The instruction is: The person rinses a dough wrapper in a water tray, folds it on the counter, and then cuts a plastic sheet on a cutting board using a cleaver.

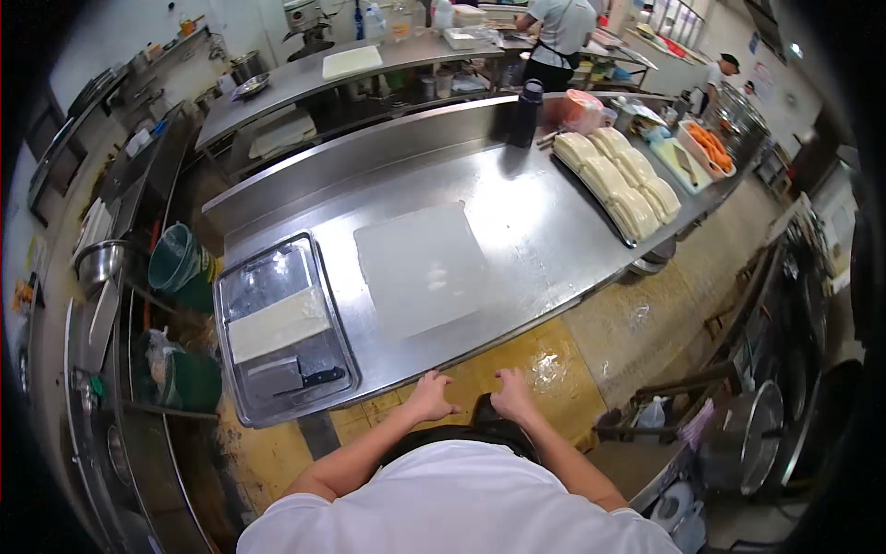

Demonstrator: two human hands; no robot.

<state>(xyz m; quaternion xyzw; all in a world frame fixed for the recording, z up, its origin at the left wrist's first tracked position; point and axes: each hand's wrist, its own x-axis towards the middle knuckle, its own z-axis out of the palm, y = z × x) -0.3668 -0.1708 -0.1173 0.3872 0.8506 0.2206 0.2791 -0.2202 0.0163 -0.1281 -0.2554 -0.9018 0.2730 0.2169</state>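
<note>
Both my hands are held in front of my waist, just off the front edge of the steel table [406, 365]. My left hand [432, 397] has its fingers apart and curved, holding nothing. A short gap to its right, my right hand [512, 395] is also empty with spread fingers. A thin pale sheet [420, 263] lies flat on the table beyond them. To the left, a metal tray [263, 268] holds a pale rectangular slab [279, 325] and a cleaver [277, 377] with a black handle. Wrapped pale blocks [618, 180] sit on a dark tray at the right.
A dark bottle [526, 115] stands at the table's back edge. Carrots [706, 146] fill a white container beside a knife [685, 164] on a board. Green buckets [180, 263] stand at left. Co-workers [558, 42] are at the back. A large pot [755, 439] is at lower right.
</note>
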